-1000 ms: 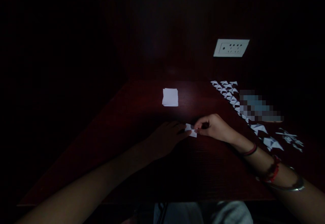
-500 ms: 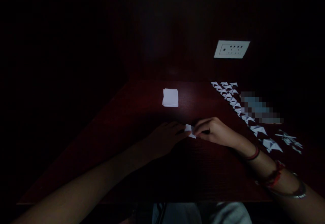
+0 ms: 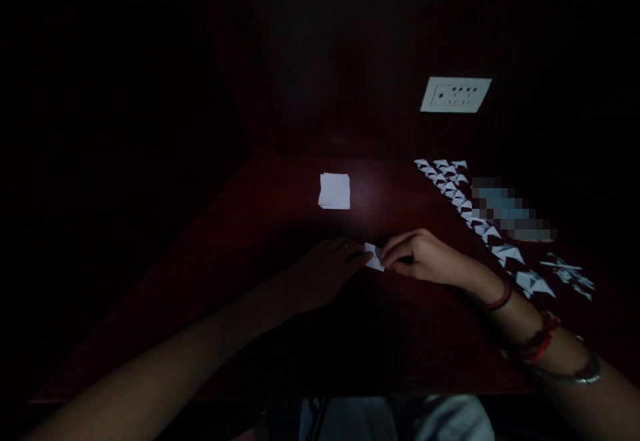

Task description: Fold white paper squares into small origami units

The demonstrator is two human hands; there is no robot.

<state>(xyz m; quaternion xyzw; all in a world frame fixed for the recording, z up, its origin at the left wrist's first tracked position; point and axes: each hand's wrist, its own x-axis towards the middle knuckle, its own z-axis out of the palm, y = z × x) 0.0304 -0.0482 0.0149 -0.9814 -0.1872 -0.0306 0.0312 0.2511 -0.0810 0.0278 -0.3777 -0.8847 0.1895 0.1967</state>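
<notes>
A small folded piece of white paper lies on the dark red table between my two hands. My left hand, in deep shadow, rests on the table with its thumb and fingertips at the paper's left edge. From the other side, my right hand pinches the paper's right edge between thumb and fingers. The right fingertips partly cover that edge. Beyond my hands sits a stack of square white paper sheets.
Several folded white paper pieces run in rows along the table's right side. Past them lies a blurred-out flat object, with thin white paper scraps nearer me. A socket panel is on the back wall.
My left thumb and fingers have shifted slightly left along the paper, so a little more of its face shows. The right hand keeps its pinch.
</notes>
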